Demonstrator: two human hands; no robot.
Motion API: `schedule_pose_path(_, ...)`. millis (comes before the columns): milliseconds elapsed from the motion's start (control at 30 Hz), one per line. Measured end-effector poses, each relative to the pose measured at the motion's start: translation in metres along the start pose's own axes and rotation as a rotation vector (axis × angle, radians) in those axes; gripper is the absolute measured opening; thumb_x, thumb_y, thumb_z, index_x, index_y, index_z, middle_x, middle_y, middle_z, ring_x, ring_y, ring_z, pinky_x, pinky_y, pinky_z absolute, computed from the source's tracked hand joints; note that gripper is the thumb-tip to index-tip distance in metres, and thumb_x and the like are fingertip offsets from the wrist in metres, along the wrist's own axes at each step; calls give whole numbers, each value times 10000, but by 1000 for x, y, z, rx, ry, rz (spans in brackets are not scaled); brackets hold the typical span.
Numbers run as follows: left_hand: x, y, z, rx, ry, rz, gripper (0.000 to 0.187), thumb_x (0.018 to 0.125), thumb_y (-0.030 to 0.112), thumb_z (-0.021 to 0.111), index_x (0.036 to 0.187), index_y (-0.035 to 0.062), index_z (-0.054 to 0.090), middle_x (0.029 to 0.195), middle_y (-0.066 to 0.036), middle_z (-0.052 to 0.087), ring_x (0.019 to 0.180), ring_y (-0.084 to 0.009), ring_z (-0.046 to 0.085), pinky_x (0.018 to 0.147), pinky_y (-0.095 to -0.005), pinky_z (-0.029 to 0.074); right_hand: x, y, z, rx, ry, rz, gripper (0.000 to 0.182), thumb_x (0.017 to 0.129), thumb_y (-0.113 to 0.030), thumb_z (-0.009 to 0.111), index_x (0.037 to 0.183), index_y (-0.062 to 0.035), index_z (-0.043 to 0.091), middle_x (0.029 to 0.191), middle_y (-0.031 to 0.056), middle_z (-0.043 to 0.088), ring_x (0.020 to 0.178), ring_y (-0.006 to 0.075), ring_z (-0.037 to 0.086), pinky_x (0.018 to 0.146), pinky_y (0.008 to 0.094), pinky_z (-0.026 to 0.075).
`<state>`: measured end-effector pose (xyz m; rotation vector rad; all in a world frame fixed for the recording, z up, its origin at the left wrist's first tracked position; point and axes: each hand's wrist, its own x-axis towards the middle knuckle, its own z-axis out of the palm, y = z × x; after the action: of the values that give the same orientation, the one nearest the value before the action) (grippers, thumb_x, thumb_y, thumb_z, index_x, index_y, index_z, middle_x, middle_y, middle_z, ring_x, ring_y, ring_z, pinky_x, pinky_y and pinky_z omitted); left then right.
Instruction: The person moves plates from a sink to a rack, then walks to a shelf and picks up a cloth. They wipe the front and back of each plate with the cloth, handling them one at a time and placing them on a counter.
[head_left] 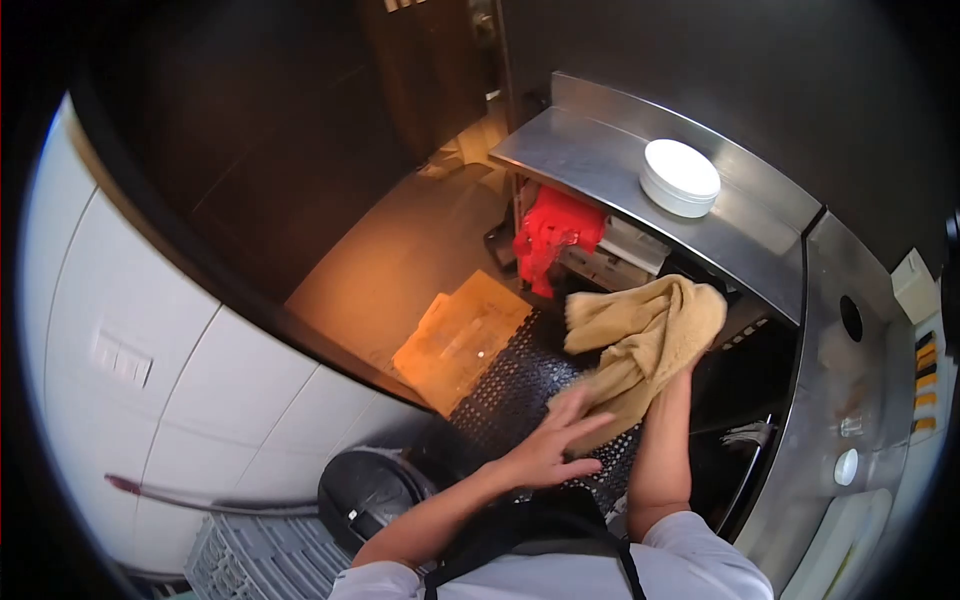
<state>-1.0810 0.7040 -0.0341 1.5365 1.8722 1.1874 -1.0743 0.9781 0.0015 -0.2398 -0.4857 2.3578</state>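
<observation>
A tan towel [640,335] hangs in loose folds in front of me, held up at its right end by my right hand [682,382]. The cloth covers the fingers of that hand, so only the wrist and forearm show below it. My left hand [545,447] is at the towel's lower left edge, its fingers spread apart and slightly blurred. Those fingertips overlap the hanging cloth in this view.
A stack of white plates [682,178] stands on the steel counter [570,140]. Red cloth or plastic [555,230] hangs below it. An orange mat [465,340] lies by the perforated black mat [500,385]. At lower left are a black bin [370,495] and grey crates [265,555].
</observation>
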Motion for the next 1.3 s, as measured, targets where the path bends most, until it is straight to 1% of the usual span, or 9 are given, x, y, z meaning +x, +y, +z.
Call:
schedule_pose_path(167, 51, -76, 9, -1331, -18, -676, 1016, 905, 684, 615, 1615, 442, -69, 1687, -218, -149, 1540, -440, 60, 1070, -705, 331, 23, 5, 11, -1318, 301, -1056, 198, 966, -78, 568, 1157, -27, 582, 1139, 106, 598, 1035, 210, 598, 992, 368, 469)
schedule_pose_path(300, 149, -129, -17, -1687, -71, -355, 931, 904, 810, 418, 1629, 414, -13, 1688, -152, 125, 1511, -417, 239, 1108, -675, 351, 1, 46, -18, -925, -21, 115, 272, 936, -73, 580, 1200, -11, 598, 1241, 139, 605, 1193, 290, 560, 1052, 396, 426)
schedule_pose_path(367, 205, -128, -31, -1663, 29, -206, 974, 924, 791, 407, 1649, 283, 1, 1652, -154, 248, 1468, -354, 358, 1171, -566, 346, -5, 46, -36, -1488, -260, -486, 357, 965, -159, 548, 1287, -16, 604, 1328, 169, 598, 1258, 342, 555, 1081, 418, 418)
schedule_pose_path(500, 288, -126, -58, -1540, -96, -207, 655, 1037, 416, 553, 1552, 66, 348, 1505, -131, 485, 1375, -265, 490, 1174, -447, 377, 52, 0, -52, -145, -105, 245, 299, 997, -236, 562, 1182, -22, 657, 1152, 121, 693, 1075, 259, 671, 991, 407, 521)
schedule_pose_path(733, 423, -129, -127, -2056, -520, -481, 534, 1025, 440, 523, 1309, -6, 593, 1323, -183, 646, 1211, -316, 630, 1087, -474, 462, 199, -97, 9, -351, 161, -274, 551, 952, -128, 610, 1466, -100, 414, 1252, 172, 627, 1201, 252, 599, 1047, 424, 497)
schedule_pose_path(833, 463, -125, -134, -1992, -419, -534, 527, 1060, 450, 458, 1318, 9, 586, 1271, -167, 664, 1173, -299, 643, 1057, -441, 486, 217, -65, 35, -232, 149, -288, 605, 947, -167, 654, 1493, -67, 415, 1393, 172, 551, 1352, 269, 494, 1136, 435, 415)
schedule_pose_path(900, 482, -124, -108, -1828, -261, -537, 458, 1081, 405, 462, 1326, 32, 568, 1228, -119, 654, 1151, -244, 631, 1037, -412, 487, 253, -22, -9, -1367, -11, -454, 624, 930, -210, 704, 1471, -27, 454, 1483, 172, 486, 1401, 293, 442, 1188, 421, 324)
schedule_pose_path(1167, 588, -168, -104, -223, 283, 99, 825, 918, 373, 731, 1517, 11, 295, 1527, -312, 304, 1403, -459, 357, 1161, -520, 314, 405, -159, 18, -1098, 234, -794, 186, 894, -37, 721, 1069, -4, 669, 1009, 59, 715, 934, 144, 679, 837, 308, 558)
schedule_pose_path(1300, 603, -224, -98, 232, 463, -299, 944, 847, 313, 789, 1532, -57, 256, 1513, -358, 307, 1440, -493, 295, 1192, -537, 257, 503, -189, -16, -2449, -6, -753, 637, 876, -319, 786, 1409, -55, 556, 1464, 275, 489, 1358, 374, 505, 1142, 520, 384)
